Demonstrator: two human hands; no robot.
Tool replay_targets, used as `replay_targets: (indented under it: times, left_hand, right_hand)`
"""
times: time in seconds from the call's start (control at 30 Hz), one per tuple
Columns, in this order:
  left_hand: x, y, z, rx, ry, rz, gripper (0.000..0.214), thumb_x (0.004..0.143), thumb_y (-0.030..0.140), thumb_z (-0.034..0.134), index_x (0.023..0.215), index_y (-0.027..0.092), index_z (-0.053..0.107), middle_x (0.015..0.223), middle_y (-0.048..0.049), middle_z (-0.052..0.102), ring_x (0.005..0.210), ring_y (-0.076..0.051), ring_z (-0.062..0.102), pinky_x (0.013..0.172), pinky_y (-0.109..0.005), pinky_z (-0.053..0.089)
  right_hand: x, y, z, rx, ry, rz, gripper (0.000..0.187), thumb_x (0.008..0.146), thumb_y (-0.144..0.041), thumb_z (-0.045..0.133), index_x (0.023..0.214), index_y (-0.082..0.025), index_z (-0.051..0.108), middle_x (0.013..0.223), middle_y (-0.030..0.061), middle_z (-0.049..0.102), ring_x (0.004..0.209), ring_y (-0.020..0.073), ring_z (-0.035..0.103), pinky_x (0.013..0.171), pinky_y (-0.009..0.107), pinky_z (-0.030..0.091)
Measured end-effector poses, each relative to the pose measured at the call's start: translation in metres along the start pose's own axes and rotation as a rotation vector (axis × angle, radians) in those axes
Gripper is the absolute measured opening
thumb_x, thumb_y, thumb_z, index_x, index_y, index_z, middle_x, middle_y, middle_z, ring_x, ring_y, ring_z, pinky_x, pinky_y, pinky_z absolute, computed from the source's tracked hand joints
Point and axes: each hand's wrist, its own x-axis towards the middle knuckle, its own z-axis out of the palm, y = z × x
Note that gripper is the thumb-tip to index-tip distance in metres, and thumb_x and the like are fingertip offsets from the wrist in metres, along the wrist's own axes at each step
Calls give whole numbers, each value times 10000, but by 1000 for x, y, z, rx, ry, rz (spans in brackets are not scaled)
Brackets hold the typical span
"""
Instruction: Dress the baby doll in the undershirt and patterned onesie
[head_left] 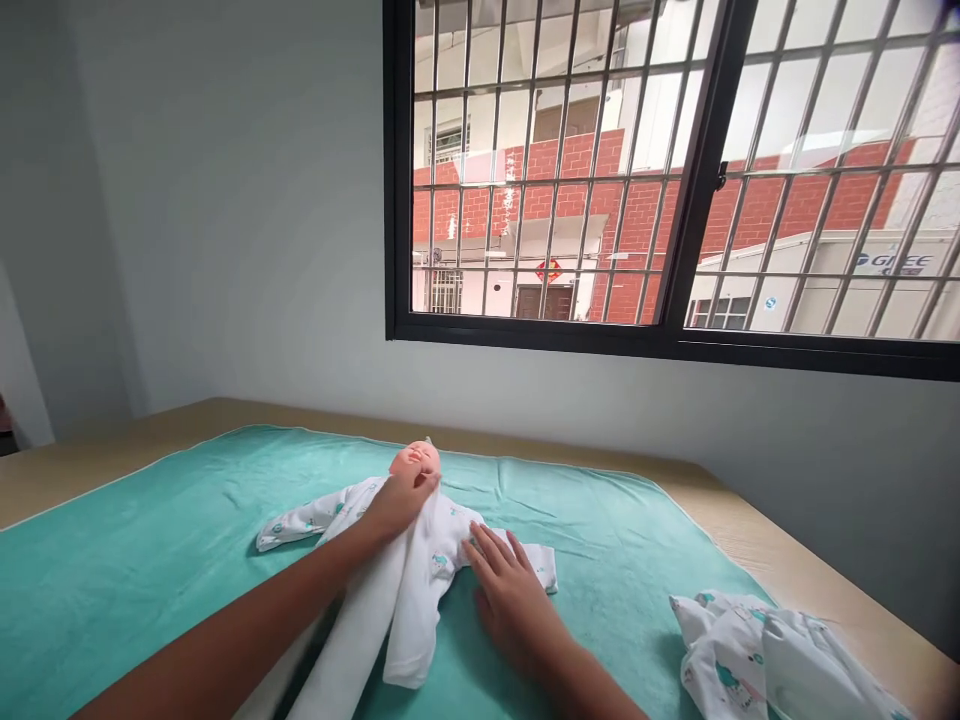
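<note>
Baby doll with a pink plastic head [405, 459] lies face up mid-tabletop, head at the far end, on a large teal plush cloth [187, 525]. White long-sleeved baby garment with small green print [457, 525] is on or over its body, one sleeve out left, one out right; a plain white flap runs toward the near side. Left hand [401, 503] at the neckline just under the doll's chin, fingertips pinched together on the fabric. Right hand [514, 595] palm down, fingers extended, not gripping, fingertips touching the right sleeve. Near right: crumpled white printed fabric bundle [724, 650], partly on the cloth, well apart from the doll. Light wood tabletop [757, 530] shows along far and right edges. Black-framed barred window [525, 332] in the grey wall [225, 200] beyond.
</note>
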Motion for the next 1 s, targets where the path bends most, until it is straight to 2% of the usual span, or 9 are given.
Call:
replay_targets:
  times: [0.13,0.2,0.27,0.33,0.43,0.6,0.83,0.93,1.0]
  left_hand:
    - [-38,1,8,351,-41,220,549,751,347,634,1266,186,534,1358,-152,539,1236,-329,497,1081,-504,317]
    - [-54,1,16,538,-44,268,603,748,238,591,1340,191,485,1381,-163,509,1297,-336,431,1134,-563,210]
    - [-61,2,20,600,-40,240,570,772,189,531,1341,180,486,1262,-157,583,1215,-324,488,1115,-560,246]
    - [-61,4,18,550,-25,221,484,782,142,479,1259,181,543,1126,-125,637,1107,-298,544,1082,-530,302]
    - [-56,4,7,216,43,138,402,733,71,440,1085,191,592,1012,-68,662,992,-230,590,1011,-423,393]
    - [-48,-16,-25,-318,167,-106,265,770,176,430,1005,197,553,892,-22,620,806,-176,599,757,-295,484]
    - [-51,-30,-40,-118,137,-207,304,805,206,416,1080,170,540,1021,-72,620,826,-187,615,809,-335,499]
    - [-73,-17,-28,43,59,-78,527,790,370,536,1283,191,486,1338,-139,501,1118,-270,575,945,-401,475]
    - [-93,-11,-20,214,-11,41,699,712,346,632,1378,259,439,1497,-123,361,1308,-329,439,1046,-463,401]
  right_hand:
    - [1,-7,-8,-10,-71,-109,758,744,-31,439,1476,-219,376,1581,54,245,1466,247,212,1186,522,228]
    - [2,-13,-10,10,-98,-153,722,773,-33,420,1469,-225,388,1562,43,295,1458,245,237,1181,515,253]
    - [2,-20,-8,43,-108,-175,666,802,-36,403,1440,-222,432,1522,46,382,1431,239,306,1176,504,271]
    - [2,-27,-5,83,-94,-187,613,807,-32,403,1386,-212,496,1455,61,487,1370,225,415,1168,478,294]
    - [1,-37,-4,129,-13,-193,529,819,-24,406,1287,-212,568,1341,57,598,1243,196,536,1107,402,385]
    - [0,-41,-7,130,123,-147,452,761,11,410,1085,-214,630,1164,48,662,1051,200,597,933,337,476]
    - [1,-26,3,-23,132,58,335,818,-10,382,899,-205,642,910,42,673,880,205,619,798,307,459]
    - [2,-19,2,-64,137,132,381,800,3,396,966,-216,659,986,46,688,964,216,622,865,316,445]
    - [2,-16,2,-93,132,177,388,785,1,423,1003,-207,667,1040,66,688,1014,240,611,911,349,431]
